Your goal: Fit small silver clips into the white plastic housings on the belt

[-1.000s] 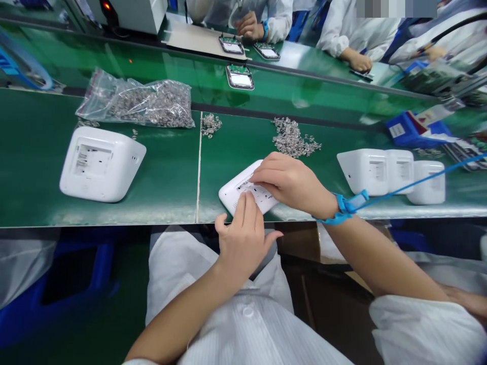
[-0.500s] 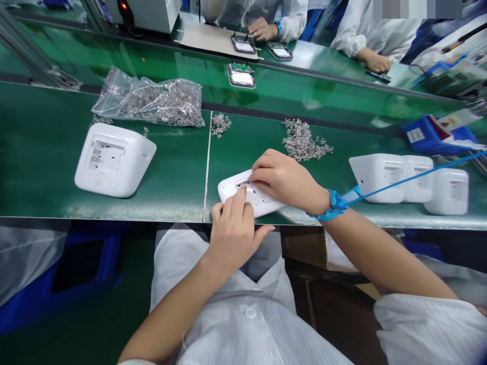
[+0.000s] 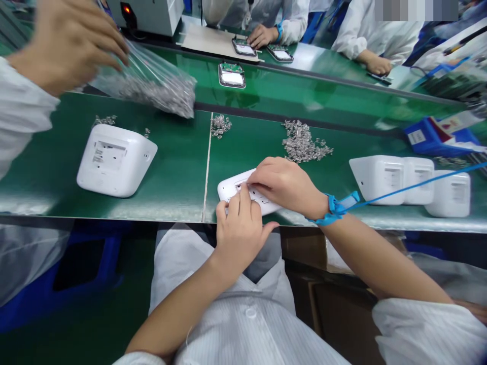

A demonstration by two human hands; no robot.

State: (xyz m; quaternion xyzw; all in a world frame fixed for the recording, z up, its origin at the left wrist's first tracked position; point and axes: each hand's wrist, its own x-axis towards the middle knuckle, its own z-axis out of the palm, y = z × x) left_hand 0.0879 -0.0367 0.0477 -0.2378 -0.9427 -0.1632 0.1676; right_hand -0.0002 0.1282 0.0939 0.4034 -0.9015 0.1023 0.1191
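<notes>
Our left hand (image 3: 239, 235) and right hand (image 3: 287, 185) meet on a flat white plastic casing with rounded corners (image 3: 228, 188), which lies on the green bench (image 3: 178, 167) on the near side of a loose heap of small silver metal parts (image 3: 304, 143) and a little to its left. The left fingers (image 3: 239, 203) are pressed together with their tips on the casing's near edge and the thumb held out to the side. The right fingers (image 3: 262, 177) curl down close together onto the casing's top; we cannot tell whether they pinch anything. A blue wrist strap (image 3: 335, 208) circles our right wrist. Well left of the heap sits a boxy white plastic housing (image 3: 116, 159), and to its right stand three more white housings (image 3: 409, 180) in a row. Beyond and left of the heap, another person's hand (image 3: 68, 38) grips a clear plastic bag of silver parts (image 3: 152, 83).
</notes>
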